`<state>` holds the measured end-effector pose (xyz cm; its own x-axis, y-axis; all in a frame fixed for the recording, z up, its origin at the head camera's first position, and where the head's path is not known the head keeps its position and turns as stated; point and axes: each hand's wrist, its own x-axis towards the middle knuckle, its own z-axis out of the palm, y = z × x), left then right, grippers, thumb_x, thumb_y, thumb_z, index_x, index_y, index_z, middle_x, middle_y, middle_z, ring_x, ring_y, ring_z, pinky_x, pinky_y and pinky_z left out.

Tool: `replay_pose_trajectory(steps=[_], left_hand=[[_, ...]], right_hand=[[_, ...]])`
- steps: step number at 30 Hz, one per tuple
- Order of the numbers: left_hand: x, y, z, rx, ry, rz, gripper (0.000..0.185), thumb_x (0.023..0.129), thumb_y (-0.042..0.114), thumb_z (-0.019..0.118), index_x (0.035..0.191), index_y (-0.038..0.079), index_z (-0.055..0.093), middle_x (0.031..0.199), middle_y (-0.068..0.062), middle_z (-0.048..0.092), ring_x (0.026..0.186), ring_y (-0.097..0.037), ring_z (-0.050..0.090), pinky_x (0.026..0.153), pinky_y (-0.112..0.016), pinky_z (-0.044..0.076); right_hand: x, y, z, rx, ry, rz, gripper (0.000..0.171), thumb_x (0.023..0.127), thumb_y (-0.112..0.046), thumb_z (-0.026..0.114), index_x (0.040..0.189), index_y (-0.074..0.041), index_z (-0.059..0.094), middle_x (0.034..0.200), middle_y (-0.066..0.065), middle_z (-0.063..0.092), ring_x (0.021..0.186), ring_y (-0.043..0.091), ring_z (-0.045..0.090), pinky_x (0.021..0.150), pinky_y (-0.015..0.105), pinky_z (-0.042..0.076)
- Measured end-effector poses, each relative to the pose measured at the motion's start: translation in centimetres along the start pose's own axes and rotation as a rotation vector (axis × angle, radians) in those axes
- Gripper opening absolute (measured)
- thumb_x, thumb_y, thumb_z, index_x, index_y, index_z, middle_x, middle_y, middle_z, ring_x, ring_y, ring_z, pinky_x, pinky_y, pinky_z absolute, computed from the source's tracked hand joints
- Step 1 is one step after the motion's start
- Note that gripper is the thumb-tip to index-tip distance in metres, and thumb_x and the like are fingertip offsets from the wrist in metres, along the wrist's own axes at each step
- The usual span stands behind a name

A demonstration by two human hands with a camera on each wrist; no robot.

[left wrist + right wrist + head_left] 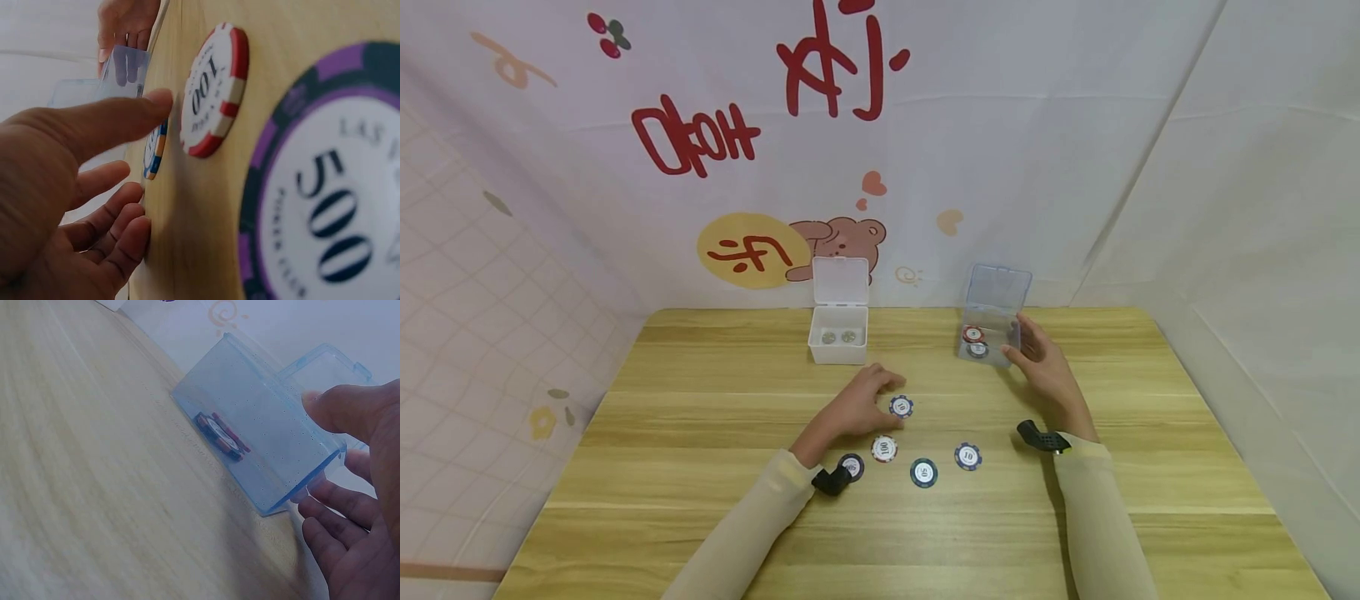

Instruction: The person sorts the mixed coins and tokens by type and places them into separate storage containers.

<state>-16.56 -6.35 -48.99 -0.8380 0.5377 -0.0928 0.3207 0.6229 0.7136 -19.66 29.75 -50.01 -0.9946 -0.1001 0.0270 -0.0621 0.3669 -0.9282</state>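
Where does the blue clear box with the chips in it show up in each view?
Head: the blue clear box stands right of centre at the table's far edge, by the right hand.
Left wrist: top left, a pale blue wall behind the left hand.
Right wrist: centre right, lid open, chips inside.
Shared landmark: the right hand's fingers at the box.

500 chip [325, 206] cut off (blurred edge).

Counter [700, 500]: two open boxes at 12 o'clock, white box [838, 333] at 11, clear box [988, 329] at 1; five chips [923, 472] at centre.
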Motion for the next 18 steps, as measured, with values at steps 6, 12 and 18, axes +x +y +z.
replay_pose_trajectory(steps=[6, 12, 18], left_hand=[[0.0, -0.2, 0.2, -0.006, -0.008, 0.004, 0.05, 0.084, 0.022, 0.086, 0.129, 0.008, 0.067, 0.115, -0.009, 0.058, 0.107, -0.023, 0.053, 0.092, -0.032, 0.044], [0.1, -0.2, 0.3, -0.005, 0.01, 0.02, 0.033, 0.087, 0.019, 0.083, 0.117, 0.01, 0.071, 0.11, -0.008, 0.059, 0.102, -0.02, 0.055, 0.087, -0.028, 0.045], [0.2, -0.2, 0.4, 0.035, 0.008, 0.048, 0.03, 0.088, 0.018, 0.082, 0.115, 0.007, 0.071, 0.107, -0.008, 0.061, 0.098, -0.018, 0.055, 0.084, -0.027, 0.045]], right_hand=[[0.7, 2.1, 0.0, -0.008, 0.015, -0.004, 0.081, 0.102, -0.027, 0.066, 0.165, -0.012, 0.019, 0.164, 0.025, 0.032, 0.152, 0.044, 0.032, 0.122, 0.058, 0.027], [0.8, 2.4, -0.1, -0.021, 0.023, -0.003, 0.082, 0.101, -0.033, 0.067, 0.165, -0.012, 0.02, 0.164, 0.024, 0.033, 0.152, 0.043, 0.033, 0.122, 0.057, 0.028], [0.7, 2.2, 0.0, -0.027, 0.023, -0.004, 0.082, 0.101, -0.033, 0.066, 0.165, -0.012, 0.02, 0.164, 0.024, 0.033, 0.151, 0.044, 0.033, 0.122, 0.057, 0.028]])
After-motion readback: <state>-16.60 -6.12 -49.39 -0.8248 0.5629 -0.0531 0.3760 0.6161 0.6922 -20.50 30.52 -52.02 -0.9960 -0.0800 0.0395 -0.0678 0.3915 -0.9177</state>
